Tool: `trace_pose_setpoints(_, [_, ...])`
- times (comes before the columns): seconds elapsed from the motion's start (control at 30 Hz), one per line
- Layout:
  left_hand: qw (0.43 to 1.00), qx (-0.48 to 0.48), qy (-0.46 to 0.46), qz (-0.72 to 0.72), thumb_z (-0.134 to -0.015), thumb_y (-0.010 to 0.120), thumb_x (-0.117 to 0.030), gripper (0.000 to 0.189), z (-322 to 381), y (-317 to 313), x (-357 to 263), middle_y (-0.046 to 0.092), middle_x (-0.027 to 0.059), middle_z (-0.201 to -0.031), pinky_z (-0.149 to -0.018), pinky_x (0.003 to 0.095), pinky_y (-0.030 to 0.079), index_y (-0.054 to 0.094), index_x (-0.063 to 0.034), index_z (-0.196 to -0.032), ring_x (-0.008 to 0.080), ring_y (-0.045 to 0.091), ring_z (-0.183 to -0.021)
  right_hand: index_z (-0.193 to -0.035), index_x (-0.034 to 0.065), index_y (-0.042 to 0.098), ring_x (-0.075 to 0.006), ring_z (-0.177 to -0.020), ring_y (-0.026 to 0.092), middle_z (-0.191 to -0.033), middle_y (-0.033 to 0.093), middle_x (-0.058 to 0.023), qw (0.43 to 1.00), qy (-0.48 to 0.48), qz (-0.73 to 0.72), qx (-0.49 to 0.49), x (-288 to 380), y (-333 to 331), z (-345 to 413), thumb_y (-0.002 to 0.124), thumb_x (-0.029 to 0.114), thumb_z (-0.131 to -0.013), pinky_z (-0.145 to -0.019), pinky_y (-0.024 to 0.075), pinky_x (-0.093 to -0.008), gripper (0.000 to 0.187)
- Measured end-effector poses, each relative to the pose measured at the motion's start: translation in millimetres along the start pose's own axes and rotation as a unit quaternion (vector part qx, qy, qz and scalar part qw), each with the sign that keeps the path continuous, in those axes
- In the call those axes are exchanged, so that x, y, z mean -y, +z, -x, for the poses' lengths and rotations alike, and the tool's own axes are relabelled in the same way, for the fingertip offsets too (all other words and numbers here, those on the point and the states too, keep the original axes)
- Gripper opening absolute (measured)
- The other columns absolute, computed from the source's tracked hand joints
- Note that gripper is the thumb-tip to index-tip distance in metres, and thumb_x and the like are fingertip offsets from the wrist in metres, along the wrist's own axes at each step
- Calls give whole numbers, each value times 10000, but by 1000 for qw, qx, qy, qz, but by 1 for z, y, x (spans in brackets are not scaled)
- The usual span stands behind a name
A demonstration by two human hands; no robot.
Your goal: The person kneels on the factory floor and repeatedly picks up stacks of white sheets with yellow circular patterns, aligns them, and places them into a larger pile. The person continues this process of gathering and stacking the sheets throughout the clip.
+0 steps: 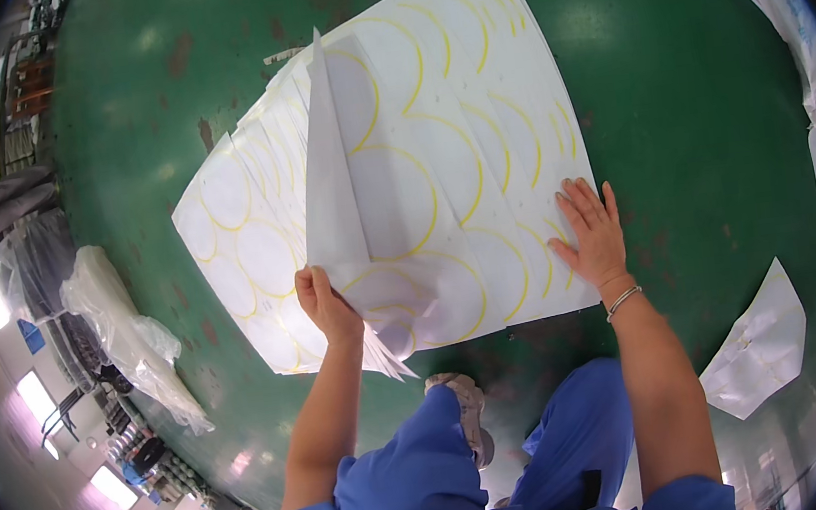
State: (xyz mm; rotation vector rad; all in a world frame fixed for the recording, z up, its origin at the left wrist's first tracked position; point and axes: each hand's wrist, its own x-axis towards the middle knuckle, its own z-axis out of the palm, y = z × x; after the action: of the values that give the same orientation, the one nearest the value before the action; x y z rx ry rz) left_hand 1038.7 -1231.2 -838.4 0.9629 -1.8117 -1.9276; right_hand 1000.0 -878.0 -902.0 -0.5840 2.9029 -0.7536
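Several overlapping white paper sheets (509,145) with printed yellow circles lie fanned out on the green floor before me. My left hand (328,305) pinches the near edge of a lifted paper flap (330,203), which stands up from the stack and shades the sheets beside it. Below that hand, more sheet corners (387,355) curl up in a loose fan. On the right margin of the stack rests my right hand (590,234), palm down with its fingers spread. A bracelet circles that wrist.
A creased white sheet (758,343) lies on the floor at right. Folded white sheeting (789,22) lies along the far right. Clear plastic wrapping (131,339) and dark wrapped rolls (42,259) are at left. My shoe (464,415) stands close to the stack's near edge.
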Motion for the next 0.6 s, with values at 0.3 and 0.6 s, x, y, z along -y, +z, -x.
trace_pose_setpoints(0.3, [630, 450, 279, -567, -815, 586, -281, 648, -2, 96, 12, 247, 173, -1431, -1093, 437, 148, 315, 2, -1332, 297, 197, -1344, -1232, 84, 464, -226, -1287, 338, -1366, 398, -54, 1000, -11, 0, -2, 5, 3, -3, 651, 300, -724, -1080, 181, -503, 583])
trace_pose_setpoints(0.6, [571, 494, 324, -571, -782, 623, -357, 800, -4, 129, 9, 168, 164, -1468, -1095, 490, 76, 229, -2, -1381, 300, 117, -1372, -1254, 74, 434, -228, -1283, 346, -1352, 419, -73, 1000, -4, -29, -2, 0, 0, -5, 652, 290, -713, -1084, 181, -492, 622])
